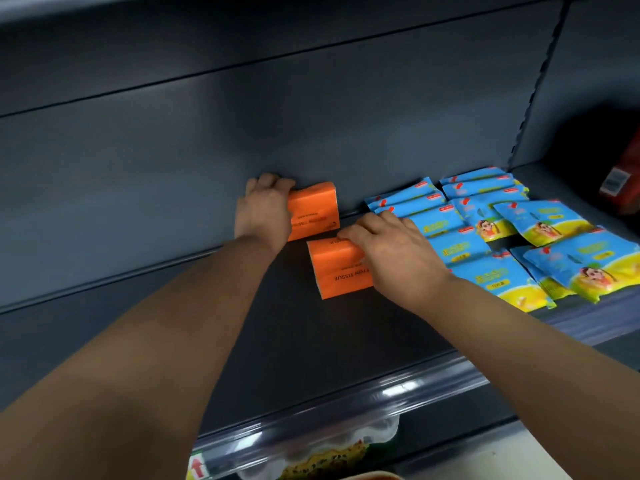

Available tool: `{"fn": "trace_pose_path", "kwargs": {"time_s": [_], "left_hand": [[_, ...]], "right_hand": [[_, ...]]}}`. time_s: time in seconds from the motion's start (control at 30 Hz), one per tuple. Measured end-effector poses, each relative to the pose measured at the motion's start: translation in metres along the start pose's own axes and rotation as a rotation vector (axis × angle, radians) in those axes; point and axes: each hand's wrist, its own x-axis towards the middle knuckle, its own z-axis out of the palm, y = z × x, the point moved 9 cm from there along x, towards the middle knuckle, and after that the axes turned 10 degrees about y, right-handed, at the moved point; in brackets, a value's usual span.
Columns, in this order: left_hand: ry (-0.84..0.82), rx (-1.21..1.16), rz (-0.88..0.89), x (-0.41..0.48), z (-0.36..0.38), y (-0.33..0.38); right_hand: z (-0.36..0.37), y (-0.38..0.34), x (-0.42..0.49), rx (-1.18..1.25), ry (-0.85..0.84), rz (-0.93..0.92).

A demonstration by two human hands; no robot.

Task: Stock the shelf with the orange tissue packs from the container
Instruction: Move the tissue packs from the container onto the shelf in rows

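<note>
Head view: two orange packs sit mid-frame on the dark shelf (304, 341). The far orange pack (313, 211) lies near the back panel (173, 150), its left end wrapped by the left hand (265, 209), fingers curled around it. The near orange pack (337, 271) lies just in front, slightly right. The right hand (391, 251) covers its right end, fingers bent over the top and far edge, holding it. Just right of that hand, blue-and-yellow packets (519, 237) crowd the shelf. A red item (623, 181) sits at the far right edge. Both forearms reach in from the lower frame, palms down.
</note>
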Motion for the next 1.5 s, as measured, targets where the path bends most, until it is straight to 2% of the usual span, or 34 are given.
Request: {"fn": "trace_pose_path", "kwargs": {"time_s": [0.23,0.4,0.6,0.77,0.83,0.97,1.13,1.3,1.4,1.5], "left_hand": [[0.050,0.013,-0.023,-0.035,-0.058,-0.044],[0.025,0.005,-0.079,-0.044,-0.064,-0.067],[-0.009,-0.026,-0.081,-0.043,-0.055,-0.061],[-0.041,-0.058,-0.062,-0.052,-0.051,-0.052],[-0.052,-0.062,-0.052,-0.060,-0.057,-0.049],[-0.038,-0.074,-0.033,-0.090,-0.084,-0.039],[0.015,-0.130,-0.054,-0.164,-0.129,-0.022],[-0.021,-0.207,-0.042,-0.272,-0.151,0.005],[-0.122,-0.219,-0.111,-0.331,-0.139,0.012],[-0.307,-0.214,-0.197,-0.388,-0.114,0.012]], "right_hand": [[0.030,-0.020,0.062,-0.002,-0.065,0.021],[0.047,-0.019,0.086,-0.039,-0.069,0.072],[0.053,-0.018,0.094,-0.038,-0.041,0.109],[0.050,-0.021,0.089,-0.128,-0.058,0.119],[0.036,-0.026,0.081,-0.130,-0.015,0.103],[-0.008,-0.051,0.035,-0.049,0.111,0.051],[-0.057,-0.096,-0.073,0.085,0.232,-0.023],[-0.058,-0.126,-0.191,0.177,0.076,-0.025],[-0.047,-0.139,-0.254,0.186,-0.058,-0.021],[-0.030,-0.152,-0.306,0.173,-0.222,-0.053]]}}
